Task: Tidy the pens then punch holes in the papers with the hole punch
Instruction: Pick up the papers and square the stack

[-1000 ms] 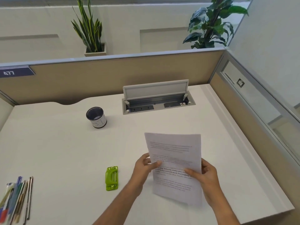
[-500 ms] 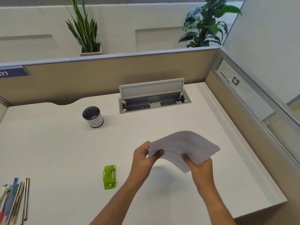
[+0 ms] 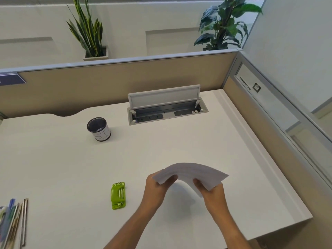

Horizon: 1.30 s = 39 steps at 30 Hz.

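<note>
1. Both hands are on the papers [image 3: 193, 174]. The left hand [image 3: 158, 187] pinches the near-left corner, the right hand [image 3: 212, 194] pinches the near-right edge, and the stack is arched up off the desk [image 3: 188, 137]. With corner grips that light, I'd say a loose sheet could slide out and fan across the desk.
2. The hole punch [image 3: 118, 195] sits flat at about 9 o'clock from the left hand, nothing touching it. If the stack goes in while it's bowed, the edges probably won't line up and the holes come out staggered.
3. The pens [image 3: 12, 221] lie loose way out at 8 o'clock by the desk edge, and the cup [image 3: 98, 129] at 11 o'clock looks empty. So tidying looks undone, and an elbow sweep could knock pens off.
</note>
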### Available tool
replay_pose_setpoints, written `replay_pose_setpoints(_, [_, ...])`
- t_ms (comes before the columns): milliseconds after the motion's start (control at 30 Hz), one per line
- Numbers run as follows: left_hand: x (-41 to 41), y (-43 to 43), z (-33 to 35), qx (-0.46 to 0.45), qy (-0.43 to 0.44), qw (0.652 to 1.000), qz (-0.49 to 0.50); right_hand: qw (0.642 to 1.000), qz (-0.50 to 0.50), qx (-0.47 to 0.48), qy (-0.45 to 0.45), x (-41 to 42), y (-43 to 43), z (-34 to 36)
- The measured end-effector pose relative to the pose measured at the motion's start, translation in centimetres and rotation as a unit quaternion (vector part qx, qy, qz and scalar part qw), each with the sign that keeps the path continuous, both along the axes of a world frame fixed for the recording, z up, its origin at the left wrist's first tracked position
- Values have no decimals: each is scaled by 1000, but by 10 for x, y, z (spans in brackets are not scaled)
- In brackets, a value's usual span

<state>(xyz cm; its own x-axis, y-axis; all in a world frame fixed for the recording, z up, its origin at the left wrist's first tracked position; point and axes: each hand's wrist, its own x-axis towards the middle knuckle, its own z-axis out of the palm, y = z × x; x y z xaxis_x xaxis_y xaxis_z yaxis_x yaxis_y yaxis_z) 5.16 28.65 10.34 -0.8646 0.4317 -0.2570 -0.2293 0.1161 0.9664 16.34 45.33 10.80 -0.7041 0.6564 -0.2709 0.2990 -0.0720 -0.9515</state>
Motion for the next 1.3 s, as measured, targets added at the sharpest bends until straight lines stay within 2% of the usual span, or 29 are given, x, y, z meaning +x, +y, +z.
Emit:
replay_pose_setpoints(133, [0, 1, -16, -40, -24, 999, -13, 999, -13, -26, -20, 5, -4, -13])
replay_pose_setpoints(233, [-7, 1, -9, -22, -23, 999, -21, 999, -26, -40, -8, 7, -1, -9])
replay_pose_setpoints(400, [-21, -2, 10, 4, 0, 1000, -25, 998, -20, -54, 35, 7, -1, 9])
replay_pose_setpoints(533, [-31, -7, 17, -32, 33, 998, -37, 994, -38, -48, 94, 6, 3, 19])
replay_pose_setpoints(600, [-38, -12, 20, -55, 89, 993, -58, 990, -69, 33, 120, 7, 9, 30])
replay_pose_setpoints(667, [-46, -13, 27, -79, 161, 980, -87, 972, -78, 189, 114, 10, 18, 48])
replay_pose_setpoints(700, [-49, -13, 33, -93, 202, 969, -109, 952, -58, 283, 102, 12, 23, 60])
replay_pose_setpoints(767, [-57, -13, 45, -151, 312, 924, -158, 887, 14, 456, 74, 12, 35, 80])
replay_pose_setpoints(800, [-60, -11, 51, -186, 374, 891, -179, 857, 46, 510, 60, 12, 40, 85])
replay_pose_setpoints(833, [-61, -9, 55, -210, 423, 860, -192, 844, 71, 528, 52, 11, 45, 86])
replay_pose_setpoints(867, [-61, -6, 59, -224, 458, 837, -198, 853, 94, 511, 51, 10, 48, 86])
replay_pose_setpoints(933, [-60, -1, 64, -239, 499, 807, -205, 901, 130, 410, 57, 10, 52, 80])
replay_pose_setpoints(1000, [-60, 1, 65, -256, 496, 802, -212, 933, 131, 330, 60, 12, 52, 72])
replay_pose_setpoints(1133, [-77, -17, 60, -312, 372, 852, -195, 977, 27, 196, 78, 21, 46, 62])
replay_pose_setpoints(1200, [-86, -31, 54, -281, 302, 895, -172, 983, -8, 161, 83, 27, 45, 57])
replay_pose_setpoints(1300, [-89, -40, 46, -181, 229, 949, -122, 990, -42, 109, 75, 31, 46, 47])
